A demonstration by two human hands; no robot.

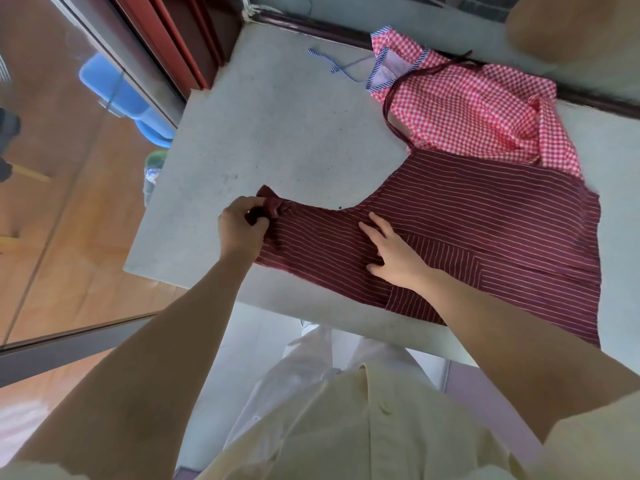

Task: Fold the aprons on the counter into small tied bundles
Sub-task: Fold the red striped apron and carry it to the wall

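- maroon striped apron [485, 216] lies spread flat on the grey counter [277, 116]; it covers the near-right part and its right end runs to the near edge
- left grip [240, 226] at the apron's far-left tip, fingers curled round a bunched wad of the cloth, which is lifted slightly off the counter there
- right grip [394, 252] on the middle of the apron, palm down, fingers straight and spread, pressing the cloth flat; holds nothing
- pocket [446, 265] is sewn on the apron just right of the right grip, its stripes running crosswise to the rest
- red checked apron [467, 112] is crumpled in a heap behind the striped apron, with its near edge touching or overlapping the striped apron's far edge
- dark maroon strap [391, 98] runs from the striped apron's far corner up over the checked apron's left side
- blue-white cord [332, 64] trails on the bare counter, left of the checked apron, well behind the striped one
- pale yellow shirt [346, 427] on the person, in front of the apron, below the counter edge
- wood floor [69, 202] and blue plastic thing [117, 91] far left of the apron, off the counter; can't tell what the blue thing is
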